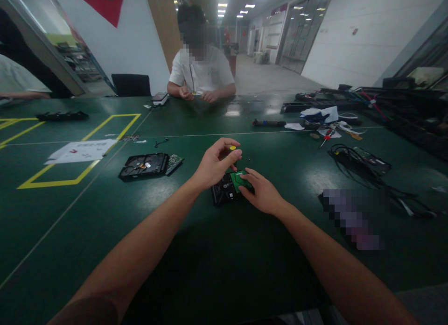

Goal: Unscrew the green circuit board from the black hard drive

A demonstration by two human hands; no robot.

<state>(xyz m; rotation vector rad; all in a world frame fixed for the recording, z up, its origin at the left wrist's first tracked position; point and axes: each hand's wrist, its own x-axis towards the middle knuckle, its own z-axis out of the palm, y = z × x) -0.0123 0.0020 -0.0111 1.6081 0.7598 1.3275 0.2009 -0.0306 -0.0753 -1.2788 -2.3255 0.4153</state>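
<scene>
A black hard drive (220, 195) with a green circuit board (236, 179) facing up lies on the table in front of me. My left hand (217, 165) is closed around an upright screwdriver (233, 149) with a yellow-capped end. Most of its shaft is hidden by the fingers, and whether the tip touches the board cannot be made out. My right hand (262, 192) grips the right side of the drive, with thumb and fingers on the board and its edge. Left of them lies another hard drive (144, 166), beside a loose circuit board (174, 164).
Printed sheets (82, 151) lie at left. At right are black cables (367, 168), another drive (374, 160), a red-handled screwdriver (327, 137) and a blurred object (350, 220). A dark cylindrical tool (269, 123) lies farther back. A person (203, 73) sits opposite, both hands on the table.
</scene>
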